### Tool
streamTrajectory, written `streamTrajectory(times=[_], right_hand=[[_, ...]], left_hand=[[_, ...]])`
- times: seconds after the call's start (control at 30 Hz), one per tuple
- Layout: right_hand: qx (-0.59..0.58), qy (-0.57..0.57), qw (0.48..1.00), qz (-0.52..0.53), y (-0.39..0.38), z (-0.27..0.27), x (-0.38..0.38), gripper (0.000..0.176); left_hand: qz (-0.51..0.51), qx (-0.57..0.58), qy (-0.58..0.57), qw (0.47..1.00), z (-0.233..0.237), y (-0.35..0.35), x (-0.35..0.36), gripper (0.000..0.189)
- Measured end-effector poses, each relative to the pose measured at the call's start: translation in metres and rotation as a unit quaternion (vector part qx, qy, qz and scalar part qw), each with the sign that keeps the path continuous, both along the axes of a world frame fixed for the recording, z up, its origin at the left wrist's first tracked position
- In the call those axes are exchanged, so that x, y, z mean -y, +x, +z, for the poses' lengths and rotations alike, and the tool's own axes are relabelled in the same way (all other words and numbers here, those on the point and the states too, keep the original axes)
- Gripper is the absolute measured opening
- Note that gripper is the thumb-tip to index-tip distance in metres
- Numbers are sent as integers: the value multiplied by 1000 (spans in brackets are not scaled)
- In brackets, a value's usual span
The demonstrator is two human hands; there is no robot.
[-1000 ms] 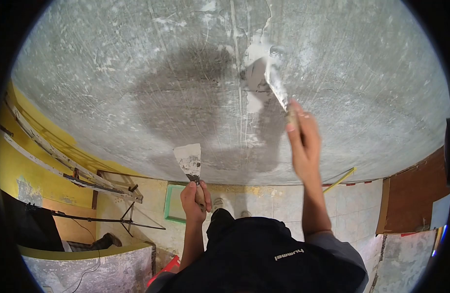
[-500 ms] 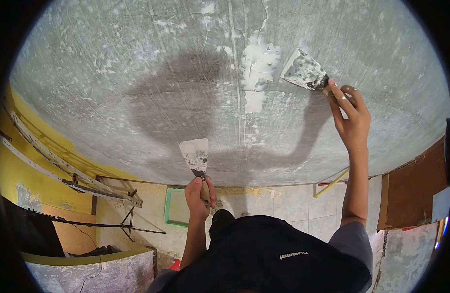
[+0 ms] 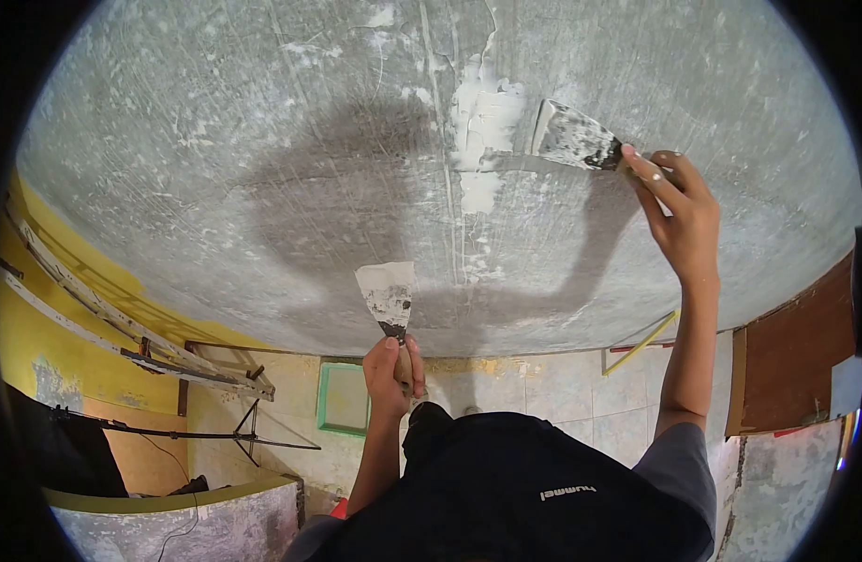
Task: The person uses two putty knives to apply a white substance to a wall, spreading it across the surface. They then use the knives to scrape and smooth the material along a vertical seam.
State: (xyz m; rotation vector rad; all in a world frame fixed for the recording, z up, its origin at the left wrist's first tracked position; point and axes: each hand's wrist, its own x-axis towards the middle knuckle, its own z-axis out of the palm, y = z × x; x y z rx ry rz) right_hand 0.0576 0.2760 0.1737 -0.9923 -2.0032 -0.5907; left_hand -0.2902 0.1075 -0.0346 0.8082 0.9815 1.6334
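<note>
My right hand grips the handle of a putty knife, its stained blade lying at the grey wall just right of a patch of wet-looking white filler. Lower down and to the left, my left hand is closed round the wooden handle of a second putty knife. That blade points up, with pale filler across its broad end, and looks apart from the filler patch. Thin cracks run through the wall above the patch.
A ladder leans along the yellow wall at the left, near a black stand. A green-rimmed tray lies on the tiled floor. At the right are a yellow bar and a brown panel.
The right-hand knife has shifted slightly left and turned so its blade edge stands more upright. My left hand and its knife have moved a little to the right.
</note>
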Motion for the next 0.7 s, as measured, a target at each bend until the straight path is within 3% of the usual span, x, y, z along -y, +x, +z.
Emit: streamTrajectory(times=[0.2,0.37,0.43,0.5,0.57,0.63,0.7], right_hand=[[28,34,995,87,-33,15,2,51],[40,44,998,11,-45,24,-11,48],[51,8,998,-28,-28,28,-2,49],[33,3,999,2,-15,35,6,51],[2,-78,997,17,-10,43,15,56],[-2,-59,996,62,-25,46,20,55],[44,29,996,75,-45,49,16,54]], left_hand=[[-26,-7,30,999,15,15,-20,44],[-73,32,32,996,24,26,-36,43],[-73,33,37,996,28,25,-34,43],[-75,36,40,996,31,23,-30,44],[-79,32,32,996,33,22,-31,44],[-87,12,41,995,36,22,-37,44],[-98,-10,45,994,41,22,-44,43]])
